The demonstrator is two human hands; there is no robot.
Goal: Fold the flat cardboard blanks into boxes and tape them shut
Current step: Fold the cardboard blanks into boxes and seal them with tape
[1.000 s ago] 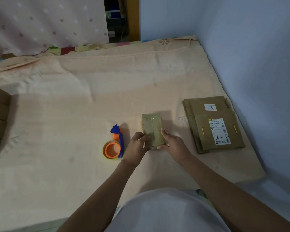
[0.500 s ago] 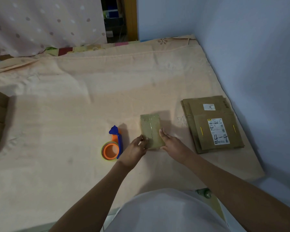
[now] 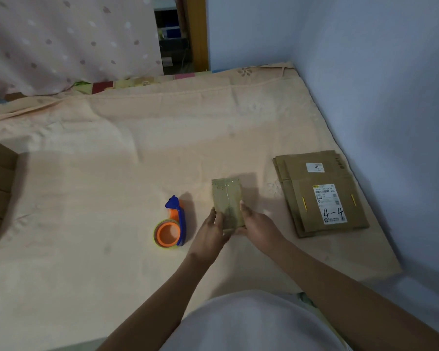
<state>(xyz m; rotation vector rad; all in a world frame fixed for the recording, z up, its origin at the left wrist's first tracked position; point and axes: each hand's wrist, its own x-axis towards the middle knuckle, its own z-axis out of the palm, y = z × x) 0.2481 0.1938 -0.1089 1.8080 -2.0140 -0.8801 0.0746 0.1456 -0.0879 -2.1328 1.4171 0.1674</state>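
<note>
Head view: a peach sheet [image 3: 112,160] covers the bed in a blue-walled [image 3: 365,72] corner. Left hand [image 3: 211,234] and right hand [image 3: 259,228] grasp the taped box [image 3: 227,198] mid-bed, between tape dispenser [image 3: 171,225] and blanks [image 3: 319,193].

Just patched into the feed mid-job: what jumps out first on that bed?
Dead centre, the left hand and right hand hold a small taped box from either side on the peach sheet. Just left of it lies an orange-and-blue tape dispenser; to the right, by the blue wall, sits a stack of flat cardboard blanks marked 4-4.
</note>
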